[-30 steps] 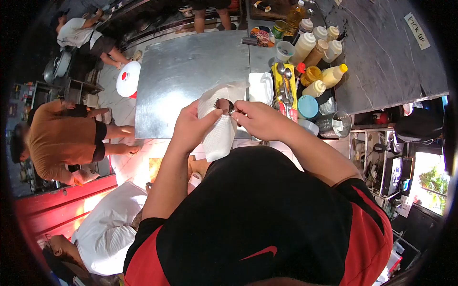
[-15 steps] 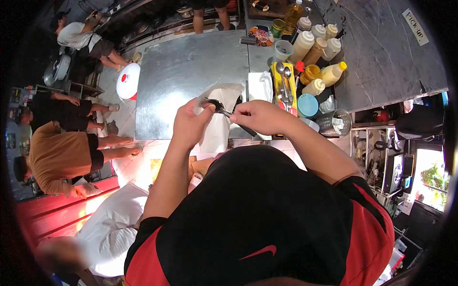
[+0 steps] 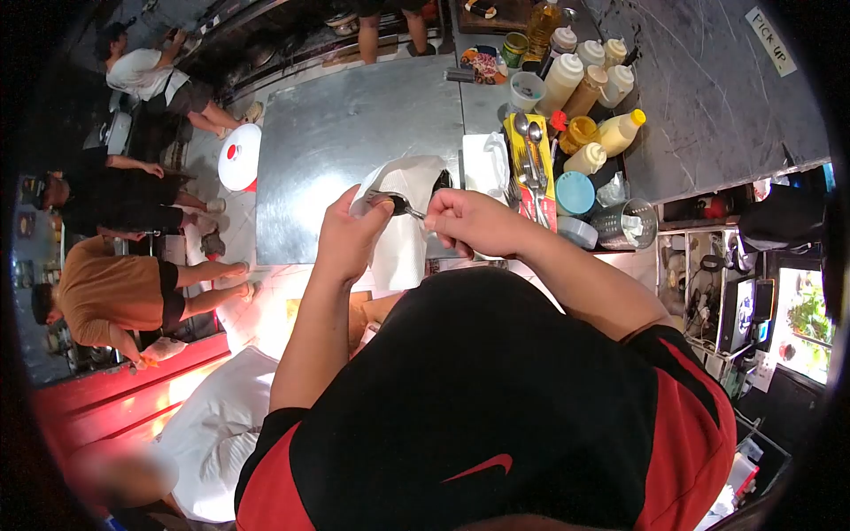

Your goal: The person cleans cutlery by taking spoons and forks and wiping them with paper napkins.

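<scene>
While the left hand clasps a white paper towel against the bowl of a spoon, the right hand pinches its handle, the spoon bridging both hands above the metal table.

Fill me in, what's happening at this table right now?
The person's left hand holds a white paper or cloth sheet and pinches the bowl end of a spoon against it. The right hand grips the handle. Both hands are at the near side of the metal table. More spoons and forks lie to the right, beside a group of squeeze bottles.
</scene>
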### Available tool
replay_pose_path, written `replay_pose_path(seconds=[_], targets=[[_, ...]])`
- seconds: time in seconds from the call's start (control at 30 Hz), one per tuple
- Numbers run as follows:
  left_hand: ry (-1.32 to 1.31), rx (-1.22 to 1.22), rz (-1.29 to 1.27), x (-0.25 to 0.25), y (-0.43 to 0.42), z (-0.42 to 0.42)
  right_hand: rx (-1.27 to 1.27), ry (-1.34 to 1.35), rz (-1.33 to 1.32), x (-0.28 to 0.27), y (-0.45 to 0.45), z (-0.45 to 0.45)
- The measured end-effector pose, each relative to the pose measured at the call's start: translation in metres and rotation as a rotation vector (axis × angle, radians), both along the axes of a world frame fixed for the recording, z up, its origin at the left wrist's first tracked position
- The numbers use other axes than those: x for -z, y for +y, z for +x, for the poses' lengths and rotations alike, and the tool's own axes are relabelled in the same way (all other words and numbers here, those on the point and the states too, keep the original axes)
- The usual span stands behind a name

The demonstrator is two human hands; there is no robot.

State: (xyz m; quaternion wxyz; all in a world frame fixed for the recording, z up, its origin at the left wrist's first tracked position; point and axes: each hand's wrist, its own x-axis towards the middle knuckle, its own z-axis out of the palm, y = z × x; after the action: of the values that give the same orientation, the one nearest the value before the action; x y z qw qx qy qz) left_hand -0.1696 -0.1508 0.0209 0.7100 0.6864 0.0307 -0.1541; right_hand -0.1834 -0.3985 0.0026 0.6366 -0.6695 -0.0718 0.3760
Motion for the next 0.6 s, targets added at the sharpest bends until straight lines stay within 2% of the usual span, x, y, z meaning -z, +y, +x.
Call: replay_pose_path(seconds=[0.13, 0.17, 0.27, 0.3, 0.4, 0.53, 0.6], targets=[[-0.041, -0.012, -0.004, -0.002, 0.003, 0.002, 0.225, -0.088, -0.107, 0.023, -0.007, 0.010], [-0.036, -0.020, -0.005, -0.009, 0.001, 0.001, 0.313, -0.020, -0.099, 0.027, -0.011, 0.011], [-0.015, 0.006, -0.103, -0.019, 0.000, 0.000, 0.366, 0.208, 0.213, 0.060, -0.007, 0.012], [-0.007, 0.024, -0.153, -0.020, -0.001, 0.001, 0.317, 0.403, 0.377, 0.082, -0.007, 0.013], [0.058, 0.046, -0.195, -0.014, 0.004, 0.004, 0.240, 0.569, 0.692, 0.083, 0.002, 0.006], [0.077, 0.003, -0.137, -0.008, 0.009, 0.009, 0.335, 0.385, 0.698, 0.056, 0.001, 0.009], [0.051, -0.061, -0.082, -0.005, 0.008, 0.010, 0.371, 0.325, 0.660, 0.062, -0.002, 0.017]])
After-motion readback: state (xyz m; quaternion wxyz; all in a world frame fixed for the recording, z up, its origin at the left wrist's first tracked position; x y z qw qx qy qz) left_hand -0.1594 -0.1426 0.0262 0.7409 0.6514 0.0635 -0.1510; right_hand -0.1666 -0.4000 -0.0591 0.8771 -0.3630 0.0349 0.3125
